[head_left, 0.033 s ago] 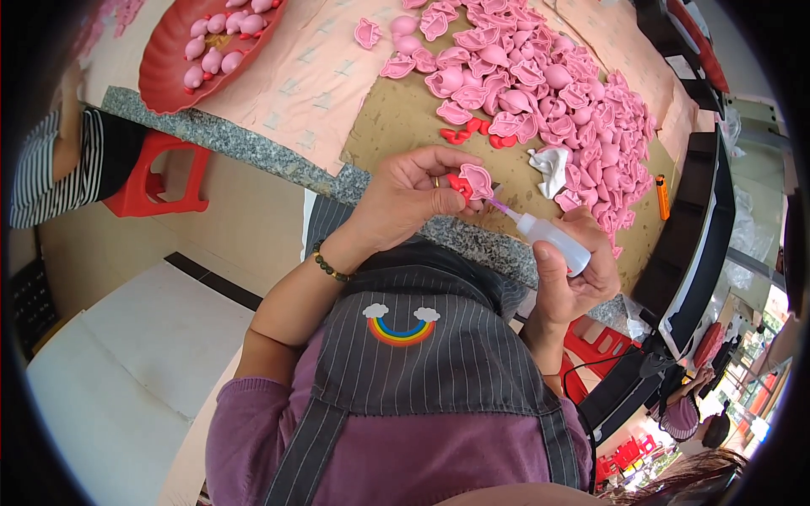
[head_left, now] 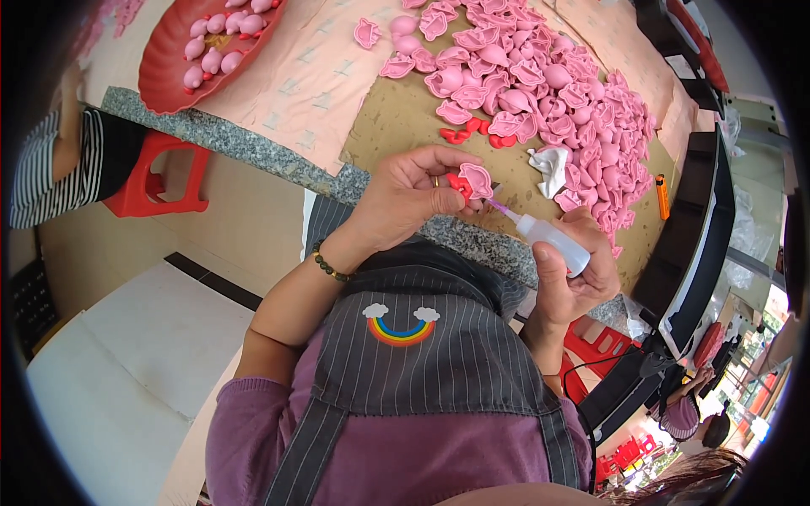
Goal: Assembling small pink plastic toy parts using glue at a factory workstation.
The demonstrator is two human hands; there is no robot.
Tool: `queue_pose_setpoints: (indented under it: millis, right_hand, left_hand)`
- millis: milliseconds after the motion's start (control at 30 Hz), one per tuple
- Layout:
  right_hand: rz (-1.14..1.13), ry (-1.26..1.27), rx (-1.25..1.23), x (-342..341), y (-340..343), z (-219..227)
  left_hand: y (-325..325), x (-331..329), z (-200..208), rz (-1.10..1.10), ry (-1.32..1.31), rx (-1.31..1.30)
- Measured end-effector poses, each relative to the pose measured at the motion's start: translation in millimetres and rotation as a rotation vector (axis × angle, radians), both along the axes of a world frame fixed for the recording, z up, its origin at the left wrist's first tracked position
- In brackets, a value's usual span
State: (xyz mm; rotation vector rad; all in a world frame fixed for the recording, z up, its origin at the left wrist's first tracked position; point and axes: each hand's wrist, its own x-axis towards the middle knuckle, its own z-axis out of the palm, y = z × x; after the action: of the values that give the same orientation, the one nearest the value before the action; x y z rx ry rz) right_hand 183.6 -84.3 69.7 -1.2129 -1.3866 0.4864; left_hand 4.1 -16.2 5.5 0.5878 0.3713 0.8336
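My left hand [head_left: 405,198] pinches a pink moulded rubber piece [head_left: 475,180]; at 4 o'clock, my right hand [head_left: 574,274] is clenched around a small white plastic squeeze bottle [head_left: 553,242].

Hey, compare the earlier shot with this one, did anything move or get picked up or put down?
Nothing visibly changed. The left hand holds a pink and red piece at its fingertips, and the right hand holds the small squeeze bottle with its nozzle at that piece. The heap of pink pieces on the table and the red tray lie as they did.
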Motion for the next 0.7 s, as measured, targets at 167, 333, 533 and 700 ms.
queue_pose_setpoints:
  millis: [167, 333, 533, 700]
  right_hand:
    - [0.000, -0.035, 0.020, 0.2, -0.6, -2.5]
    - [0.002, -0.046, -0.010, -0.5, -0.9, -1.7]
    - [-0.011, -0.015, -0.002, 0.3, -1.1, -1.4]
    - [0.005, 0.013, 0.015, -1.1, -0.7, -1.7]
  left_hand:
    - [-0.7, 0.8, 0.3, 0.011, -0.006, -0.007]
    - [-1.3, 1.1, -2.4, 0.020, 0.009, 0.008]
    - [0.5, -0.4, -1.5, -0.022, 0.005, -0.006]
    - [-0.8, 0.4, -3.5, 0.006, 0.022, 0.001]
